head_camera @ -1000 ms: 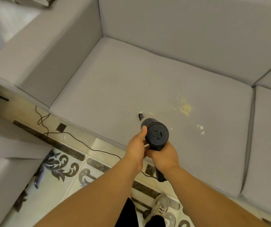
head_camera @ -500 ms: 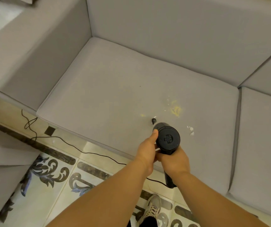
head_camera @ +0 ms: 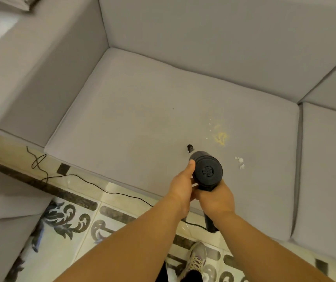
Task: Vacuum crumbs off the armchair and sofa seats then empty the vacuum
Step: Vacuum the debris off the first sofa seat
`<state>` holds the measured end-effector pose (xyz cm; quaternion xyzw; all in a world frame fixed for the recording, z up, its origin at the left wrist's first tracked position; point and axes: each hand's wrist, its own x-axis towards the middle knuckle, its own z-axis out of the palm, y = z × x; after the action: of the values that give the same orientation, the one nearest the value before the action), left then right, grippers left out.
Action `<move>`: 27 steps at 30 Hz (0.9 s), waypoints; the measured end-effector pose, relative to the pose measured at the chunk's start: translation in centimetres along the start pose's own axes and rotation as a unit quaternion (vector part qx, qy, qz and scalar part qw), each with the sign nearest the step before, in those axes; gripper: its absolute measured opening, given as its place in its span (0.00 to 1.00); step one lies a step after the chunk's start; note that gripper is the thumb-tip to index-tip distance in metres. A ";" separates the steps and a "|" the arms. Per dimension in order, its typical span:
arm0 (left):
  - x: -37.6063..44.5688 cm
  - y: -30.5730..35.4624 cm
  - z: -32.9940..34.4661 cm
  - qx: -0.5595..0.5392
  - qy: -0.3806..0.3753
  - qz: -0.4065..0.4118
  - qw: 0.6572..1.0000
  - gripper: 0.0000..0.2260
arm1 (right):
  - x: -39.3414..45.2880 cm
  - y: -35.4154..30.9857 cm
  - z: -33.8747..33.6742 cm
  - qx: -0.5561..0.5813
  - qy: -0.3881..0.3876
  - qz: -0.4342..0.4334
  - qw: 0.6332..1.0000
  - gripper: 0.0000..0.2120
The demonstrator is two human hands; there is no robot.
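Mid-task on sofa seat cushion (head_camera: 142,123): handheld vacuum (head_camera: 207,169) gripped by fingers of left hand (head_camera: 182,187) and right hand (head_camera: 217,197), nozzle (head_camera: 190,148) down; yellow crumbs (head_camera: 221,137), white crumbs (head_camera: 240,162) unvacuumed; emptying pending.

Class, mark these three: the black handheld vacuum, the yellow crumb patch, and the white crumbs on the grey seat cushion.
Black handheld vacuum (head_camera: 208,170): head view, round rear cap.
Yellow crumb patch (head_camera: 220,137): head view, its centre.
White crumbs (head_camera: 239,161): head view, middle of the cluster.
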<state>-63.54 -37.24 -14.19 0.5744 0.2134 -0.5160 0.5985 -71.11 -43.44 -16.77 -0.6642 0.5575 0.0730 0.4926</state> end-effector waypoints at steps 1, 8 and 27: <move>0.0 0.0 0.5 0.003 -0.008 -0.004 1.000 0.18 | -0.1 0.1 -0.5 -0.002 0.008 0.003 1.000 0.20; 0.6 2.5 -1.1 0.016 0.034 0.064 0.997 0.11 | 0.5 -2.8 1.6 0.040 -0.036 -0.034 0.998 0.20; 0.4 3.0 -1.5 0.041 0.044 0.052 0.997 0.17 | 0.5 -3.0 2.0 0.027 -0.051 -0.020 0.998 0.17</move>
<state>-60.24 -36.64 -13.51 0.6308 0.1879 -0.4668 0.5906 -67.63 -42.65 -16.37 -0.6573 0.5200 0.0813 0.5394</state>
